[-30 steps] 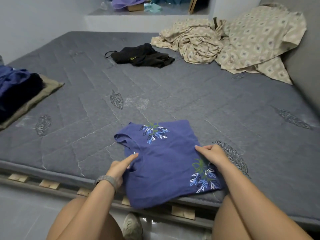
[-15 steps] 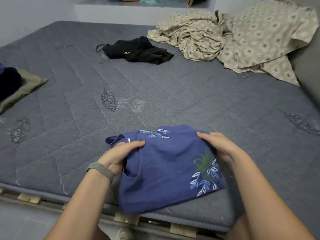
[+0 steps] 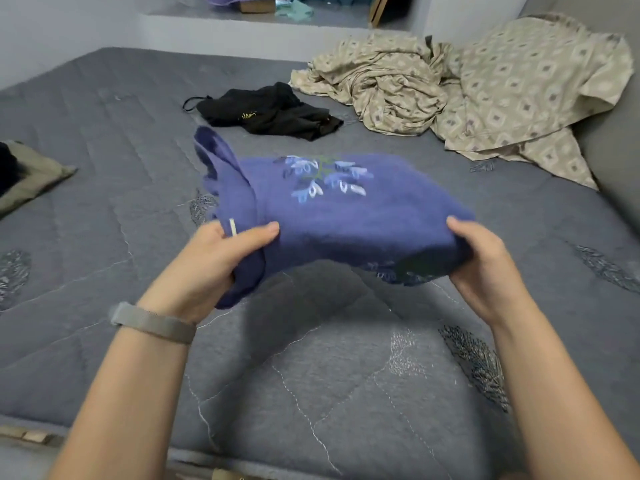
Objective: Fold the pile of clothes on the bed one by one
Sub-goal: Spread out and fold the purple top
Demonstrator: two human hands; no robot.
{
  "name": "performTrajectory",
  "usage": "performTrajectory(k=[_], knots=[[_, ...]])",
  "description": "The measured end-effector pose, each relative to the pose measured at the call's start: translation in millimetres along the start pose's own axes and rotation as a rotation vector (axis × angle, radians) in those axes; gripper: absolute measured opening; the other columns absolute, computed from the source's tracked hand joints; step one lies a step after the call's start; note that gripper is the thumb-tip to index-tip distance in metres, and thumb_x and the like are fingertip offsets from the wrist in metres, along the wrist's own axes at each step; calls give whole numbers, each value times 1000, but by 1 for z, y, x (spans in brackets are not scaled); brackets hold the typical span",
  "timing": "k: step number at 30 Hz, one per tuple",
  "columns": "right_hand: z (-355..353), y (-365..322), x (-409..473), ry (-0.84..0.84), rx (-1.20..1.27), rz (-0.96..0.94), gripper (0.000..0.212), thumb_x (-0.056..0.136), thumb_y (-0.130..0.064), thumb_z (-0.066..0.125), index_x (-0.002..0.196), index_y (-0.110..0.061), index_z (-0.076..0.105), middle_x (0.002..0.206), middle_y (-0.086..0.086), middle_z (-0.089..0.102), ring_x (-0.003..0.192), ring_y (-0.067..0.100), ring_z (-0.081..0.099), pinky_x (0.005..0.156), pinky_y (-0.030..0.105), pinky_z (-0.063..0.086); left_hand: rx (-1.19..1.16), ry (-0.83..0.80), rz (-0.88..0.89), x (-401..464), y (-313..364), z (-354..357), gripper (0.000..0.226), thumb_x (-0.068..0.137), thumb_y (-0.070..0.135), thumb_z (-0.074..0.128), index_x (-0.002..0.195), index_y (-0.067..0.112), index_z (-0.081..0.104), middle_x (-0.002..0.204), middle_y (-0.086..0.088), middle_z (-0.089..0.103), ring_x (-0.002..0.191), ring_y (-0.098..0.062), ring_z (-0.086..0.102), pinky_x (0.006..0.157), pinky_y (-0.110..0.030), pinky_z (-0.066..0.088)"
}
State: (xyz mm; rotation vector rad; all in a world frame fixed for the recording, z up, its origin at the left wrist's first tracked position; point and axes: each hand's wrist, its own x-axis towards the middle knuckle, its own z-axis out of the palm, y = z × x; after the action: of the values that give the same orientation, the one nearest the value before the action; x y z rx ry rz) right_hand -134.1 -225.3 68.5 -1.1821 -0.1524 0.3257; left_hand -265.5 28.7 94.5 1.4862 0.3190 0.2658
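Note:
A folded purple garment with a blue leaf print hangs in the air above the grey mattress. My left hand grips its left end, where a loose flap sticks up. My right hand grips its right end. The garment is blurred by motion. Farther back on the mattress lies a crumpled black garment, apart from both hands.
A rumpled beige patterned sheet covers the far right corner. At the left edge a stack of folded clothes rests on the mattress. A ledge with several items runs behind the bed. The wooden bed frame shows below.
Both hands have gripped the purple garment's ends and lifted it off the mattress, up and away from me. A second ago it lay flat under my hands.

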Motion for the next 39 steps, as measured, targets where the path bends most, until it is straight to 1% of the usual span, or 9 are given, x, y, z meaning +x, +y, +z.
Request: performTrajectory(k=[3, 7, 11, 14, 17, 25, 28, 32, 39], knots=[[-36, 32, -16, -44, -585, 273, 16, 83, -22, 67, 67, -17, 65, 68, -6, 63, 70, 14, 54, 64, 25, 42, 146, -34, -375, -20, -46, -11, 29, 59, 31, 82, 68, 7, 69, 56, -4, 59, 51, -14, 50, 50, -18, 36], [-69, 60, -43, -501, -1446, 785, 34, 85, -40, 67, 61, -19, 57, 66, -3, 59, 55, 7, 49, 55, 17, 38, 973, -327, -709, -47, -65, -28, 29, 89, 42, 63, 82, 14, 63, 66, 7, 66, 55, -3, 60, 45, -16, 44], [-67, 59, -51, -270, -1366, 766, 46, 69, -55, 76, 83, -13, 65, 71, 2, 70, 61, 13, 57, 59, 22, 43, 1065, -121, -741, -57, -83, -46, 47, 89, 51, 58, 59, 14, 53, 44, 5, 51, 47, -13, 59, 41, -17, 35], [-54, 65, -45, -6, -1284, 595, 79, 71, -54, 77, 130, -6, 52, 121, 8, 64, 102, 20, 62, 87, 26, 44, 1142, 113, -595, -50, -98, -55, 50, 87, 55, 55, 69, 10, 64, 73, -6, 66, 88, -26, 66, 66, -26, 43], [-38, 79, -28, 178, -1120, 409, 80, 79, -50, 71, 139, -5, 42, 139, 11, 52, 125, 27, 52, 103, 33, 39, 964, 210, -514, -35, -109, -49, 47, 85, 52, 60, 107, 11, 62, 111, -8, 68, 111, -28, 60, 86, -30, 45], [-24, 92, -21, 277, -1079, -12, 39, 86, -11, 58, 122, -26, 56, 98, 2, 68, 84, 27, 60, 77, 28, 41, 1097, 176, -344, -11, -131, -7, 81, 79, 60, 63, 145, 34, 26, 140, -18, 30, 127, -39, 36, 110, -38, 27], [-37, 102, -25, 191, -1342, 194, 39, 86, -21, 58, 124, -24, 56, 123, 8, 64, 112, 31, 59, 94, 35, 45, 1156, 75, -362, -9, -134, 8, 75, 78, 61, 63, 140, 33, 33, 144, -12, 18, 129, -40, 35, 108, -45, 33], [-44, 104, -26, 269, -1311, 529, 79, 83, -56, 61, 135, 1, 41, 137, 23, 50, 125, 37, 49, 101, 39, 42, 1116, 420, -382, -9, -131, 17, 90, 71, 60, 71, 132, 7, 32, 133, -15, 32, 113, -42, 51, 90, -49, 44], [-32, 105, -52, 92, -818, 614, 49, 79, -43, 75, 110, -6, 69, 95, 5, 72, 85, 21, 68, 67, 26, 52, 677, 392, -599, -17, -134, 8, 81, 65, 48, 83, 120, -5, 56, 125, -20, 57, 113, -33, 57, 94, -36, 48]])
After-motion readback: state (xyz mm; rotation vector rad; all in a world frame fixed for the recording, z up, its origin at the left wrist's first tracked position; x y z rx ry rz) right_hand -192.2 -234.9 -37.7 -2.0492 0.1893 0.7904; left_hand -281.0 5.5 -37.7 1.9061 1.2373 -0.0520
